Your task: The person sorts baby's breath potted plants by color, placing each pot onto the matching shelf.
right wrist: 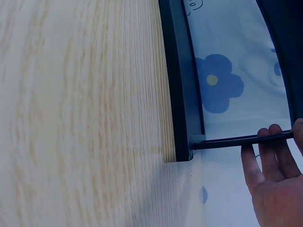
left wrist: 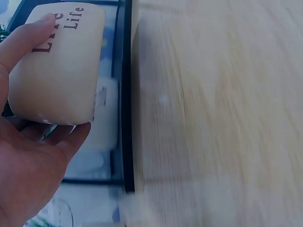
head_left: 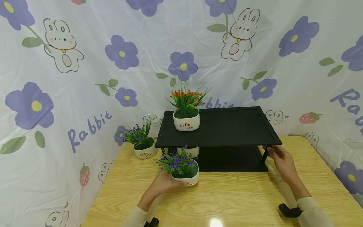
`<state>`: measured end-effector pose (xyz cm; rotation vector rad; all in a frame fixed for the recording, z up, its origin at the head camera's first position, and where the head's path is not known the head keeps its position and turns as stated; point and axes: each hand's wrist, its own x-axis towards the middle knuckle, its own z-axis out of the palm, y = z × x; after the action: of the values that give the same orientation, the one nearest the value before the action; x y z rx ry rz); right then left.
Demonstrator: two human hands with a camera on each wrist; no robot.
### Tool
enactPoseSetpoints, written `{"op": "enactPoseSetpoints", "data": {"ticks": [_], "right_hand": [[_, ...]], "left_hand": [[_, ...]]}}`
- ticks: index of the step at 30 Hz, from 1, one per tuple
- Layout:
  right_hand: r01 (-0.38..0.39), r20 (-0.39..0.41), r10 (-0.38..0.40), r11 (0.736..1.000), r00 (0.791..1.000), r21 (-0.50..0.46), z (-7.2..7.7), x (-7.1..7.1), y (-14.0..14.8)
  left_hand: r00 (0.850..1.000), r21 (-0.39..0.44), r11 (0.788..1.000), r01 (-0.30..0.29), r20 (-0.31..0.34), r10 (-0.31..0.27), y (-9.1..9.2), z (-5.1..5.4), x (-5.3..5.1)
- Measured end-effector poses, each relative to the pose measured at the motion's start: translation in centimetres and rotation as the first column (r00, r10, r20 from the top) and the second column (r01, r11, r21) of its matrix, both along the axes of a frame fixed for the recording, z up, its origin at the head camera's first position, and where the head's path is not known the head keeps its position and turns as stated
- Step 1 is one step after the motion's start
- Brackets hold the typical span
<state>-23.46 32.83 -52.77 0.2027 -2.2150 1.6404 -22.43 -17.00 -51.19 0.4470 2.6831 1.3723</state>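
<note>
Table (head_left: 227, 198), light wood-grain top, bearing a black two-tier shelf (head_left: 232, 126) toward the back and, just beside the shelf's left end, one white pot of blue-purple flowers (head_left: 145, 152), lettered "Life". Shelf, upper tier: one white pot of orange-red flowers (head_left: 186, 123), upright, at the left. Lower tier: one white lettered pot (head_left: 194, 151), also left, partly hidden.

Held pot (head_left: 193, 180): smooth, ceramic-look, satin. Flwrs (head_left: 177, 162): plastic-look. Shelf (head_left: 232, 126): smooth, mostly matt. Tbl (head_left: 227, 200): wood-grain, glossy. Backdrop (head_left: 90, 56): creased cloth.
</note>
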Motion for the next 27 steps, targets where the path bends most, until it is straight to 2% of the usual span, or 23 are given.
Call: {"op": "enactPoseSetpoints", "data": {"ticks": [5, 12, 19, 27], "right_hand": [[0.001, -0.001, -0.001, 1.000, 1.000, 0.009, 0.1, 0.0, -0.1], [-0.009, -0.001, 0.009, 1.000, 1.000, 0.015, 0.1, 0.1, -0.1], [-0.008, 0.007, 0.008, 1.000, 1.000, 0.019, 0.2, 0.2, -0.2], [-0.010, -0.004, 0.010, 1.000, 1.000, 0.023, 0.2, 0.2, -0.1]], "left_hand": [[0.994, -0.008, 0.995, 0.096, -0.056, -0.097, 2.3, -0.3, -0.8], [0.982, 0.041, 0.982, 0.186, -0.046, -0.184, 5.5, -0.9, -1.4], [0.972, 0.055, 0.970, 0.235, -0.025, -0.234, 8.3, -1.7, -1.4], [0.965, 0.055, 0.965, 0.256, -0.077, -0.251, 11.1, -1.9, -1.9]]}}
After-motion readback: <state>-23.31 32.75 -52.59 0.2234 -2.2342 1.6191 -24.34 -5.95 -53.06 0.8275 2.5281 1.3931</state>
